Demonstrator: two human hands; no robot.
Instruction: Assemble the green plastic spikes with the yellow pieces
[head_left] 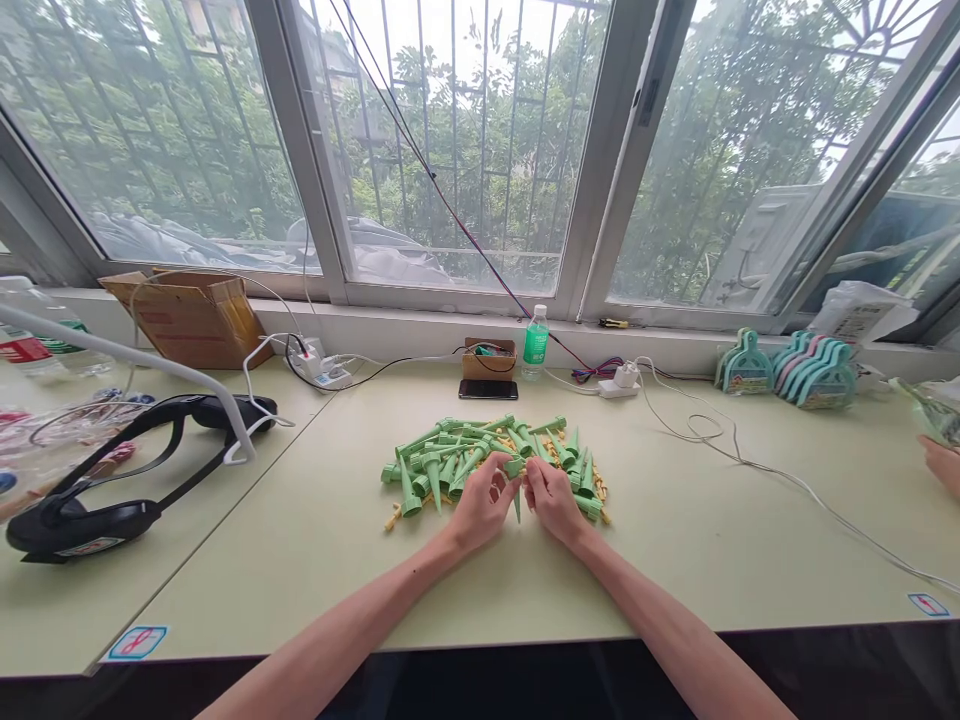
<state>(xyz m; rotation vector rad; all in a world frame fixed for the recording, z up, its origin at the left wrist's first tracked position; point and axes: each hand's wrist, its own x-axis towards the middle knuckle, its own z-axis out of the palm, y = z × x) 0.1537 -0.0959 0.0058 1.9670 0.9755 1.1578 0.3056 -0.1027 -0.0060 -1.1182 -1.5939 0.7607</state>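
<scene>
My left hand [481, 502] pinches a green plastic plant-watering spike [514, 467] by its wide cap end, with the narrow tip pointing down. My right hand [553, 502] meets it from the other side, fingertips pressed together beside the cap; whatever they grip is too small to make out. Both hands are just in front of a heap of similar green spikes [431, 470]. Small yellow plastic pieces [394, 517] lie among the spikes and along the edges of the heap.
Behind the heap lie a phone [488, 389], a small cardboard box [489, 358] and a green-labelled bottle [535, 343]. A black headset [82, 525] sits at left. White cables [750, 462] cross the right side. Another person's hand [941, 465] shows at far right.
</scene>
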